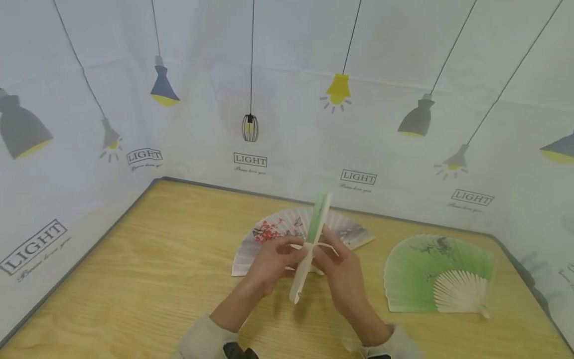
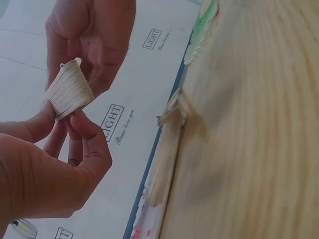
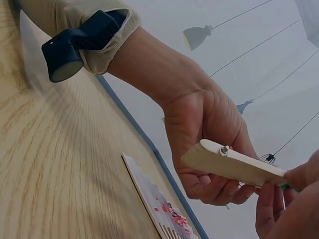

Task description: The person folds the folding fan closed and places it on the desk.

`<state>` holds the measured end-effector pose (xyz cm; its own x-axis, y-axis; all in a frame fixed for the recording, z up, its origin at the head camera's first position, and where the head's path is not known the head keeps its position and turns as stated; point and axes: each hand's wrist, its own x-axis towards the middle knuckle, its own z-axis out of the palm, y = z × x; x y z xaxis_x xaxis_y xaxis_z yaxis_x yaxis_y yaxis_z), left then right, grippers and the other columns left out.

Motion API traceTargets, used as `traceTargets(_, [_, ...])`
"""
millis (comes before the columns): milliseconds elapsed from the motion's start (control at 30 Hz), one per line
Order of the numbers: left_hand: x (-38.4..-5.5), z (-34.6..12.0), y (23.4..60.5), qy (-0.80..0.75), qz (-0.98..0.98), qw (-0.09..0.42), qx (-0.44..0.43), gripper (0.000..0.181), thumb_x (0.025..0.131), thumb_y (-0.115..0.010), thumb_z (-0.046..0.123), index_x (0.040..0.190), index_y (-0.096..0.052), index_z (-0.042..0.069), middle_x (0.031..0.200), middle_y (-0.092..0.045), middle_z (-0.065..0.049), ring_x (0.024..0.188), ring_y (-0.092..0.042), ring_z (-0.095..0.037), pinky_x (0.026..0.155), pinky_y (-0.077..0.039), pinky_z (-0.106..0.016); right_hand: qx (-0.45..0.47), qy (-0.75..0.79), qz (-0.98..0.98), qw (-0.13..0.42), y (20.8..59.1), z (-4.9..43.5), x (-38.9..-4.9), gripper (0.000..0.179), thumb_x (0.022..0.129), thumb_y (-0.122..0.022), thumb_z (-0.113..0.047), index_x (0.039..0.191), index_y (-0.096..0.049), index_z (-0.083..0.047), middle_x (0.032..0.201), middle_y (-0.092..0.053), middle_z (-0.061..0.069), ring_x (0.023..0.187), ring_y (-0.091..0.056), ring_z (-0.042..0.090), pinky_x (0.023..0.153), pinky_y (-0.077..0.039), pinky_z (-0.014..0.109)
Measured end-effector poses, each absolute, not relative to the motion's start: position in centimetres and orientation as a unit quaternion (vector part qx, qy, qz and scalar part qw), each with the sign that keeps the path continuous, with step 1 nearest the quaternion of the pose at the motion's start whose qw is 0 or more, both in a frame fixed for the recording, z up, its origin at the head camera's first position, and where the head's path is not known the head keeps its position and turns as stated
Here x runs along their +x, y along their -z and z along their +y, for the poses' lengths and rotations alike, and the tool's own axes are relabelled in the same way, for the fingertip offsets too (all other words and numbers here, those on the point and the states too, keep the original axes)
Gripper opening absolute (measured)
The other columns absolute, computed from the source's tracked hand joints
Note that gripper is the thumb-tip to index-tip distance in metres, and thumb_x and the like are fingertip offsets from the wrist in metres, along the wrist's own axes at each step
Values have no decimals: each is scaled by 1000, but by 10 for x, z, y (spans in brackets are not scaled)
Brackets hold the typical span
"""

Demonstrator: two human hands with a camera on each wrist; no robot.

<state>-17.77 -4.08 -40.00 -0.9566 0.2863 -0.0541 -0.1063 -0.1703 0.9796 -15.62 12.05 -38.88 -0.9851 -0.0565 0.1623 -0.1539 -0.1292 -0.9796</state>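
A folded hand fan [image 1: 302, 277], pale ribs below and green leaf above, is held up slanted over the table. My left hand [image 1: 269, 263] pinches its middle between thumb and fingers. From the other side my right hand [image 1: 344, 276] grips it, thumb and fingers close around the middle. A thin white loop, perhaps a band, shows beside the right fingers. In the left wrist view the stacked ribs [image 2: 71, 93] face the camera. The right wrist view shows the flat outer rib [image 3: 234, 167] with a metal pin at its end; some right fingertips are hidden behind it.
Behind the hands an open white fan with red blossoms [image 1: 266, 230] lies on the wooden table [image 1: 148, 254]. An open green fan [image 1: 408, 274] lies at the right. A white wall sheet [image 1: 296, 124] printed with lamps surrounds the table's edges.
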Motion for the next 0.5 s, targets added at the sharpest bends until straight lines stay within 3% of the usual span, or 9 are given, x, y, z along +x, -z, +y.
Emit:
traceTargets(200, [-182,-61,391,-748,649,124,66,33,92,-64,9,120,-58,-7,99,-64,-15,78,-64,-21,76,-57,-43,98,-776,-623,-2,392,106,-158,49,93,-58,0,141,-46,-5,125,-54,21,108,-61,22,89,-53,39])
traceTargets(500, [-184,-102,386,-727,684,58,13,28,90,-64,3,116,-62,-8,103,-66,-19,85,-65,-24,74,-59,-42,147,-793,-591,-39,396,65,-164,50,97,-53,-3,145,-38,-5,129,-47,22,114,-56,27,92,-52,43])
